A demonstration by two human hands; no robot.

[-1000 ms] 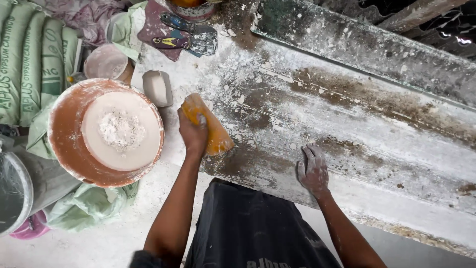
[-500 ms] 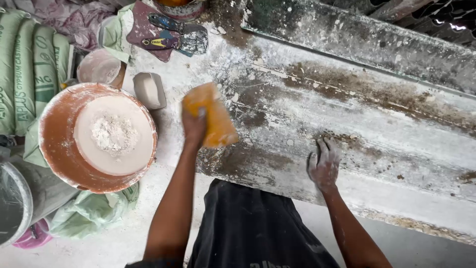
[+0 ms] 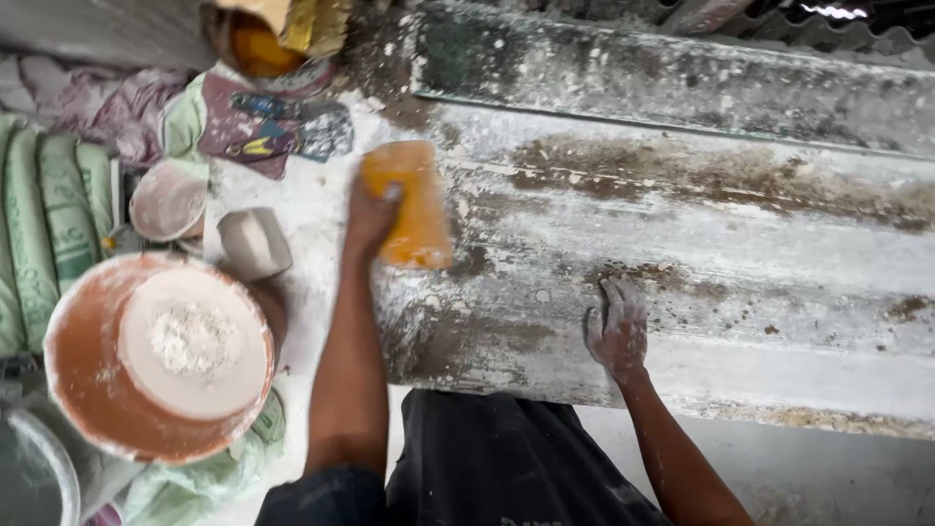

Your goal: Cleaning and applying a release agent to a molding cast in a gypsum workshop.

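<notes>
My left hand (image 3: 368, 216) grips an orange sponge pad (image 3: 417, 206) and presses it on the left end of a long, ridged, white-dusted slab (image 3: 740, 244) that runs off to the right. My right hand (image 3: 617, 329), coated in white dust, lies flat with fingers spread on the slab's near ridge, holding nothing. Dark wet patches show on the slab between and around the hands. My dark-clothed lap sits at the bottom centre.
A large orange bowl (image 3: 88, 390) with white powder stands at the left. Beside it are a small white cup (image 3: 253, 244) and a smaller bowl (image 3: 168, 200). Green sacks (image 3: 39, 234) lie far left, and an orange bucket (image 3: 251, 44) at the top.
My left hand has pushed the orange pad farther away across the slab's left end. My right hand has stayed planted on the near ridge.
</notes>
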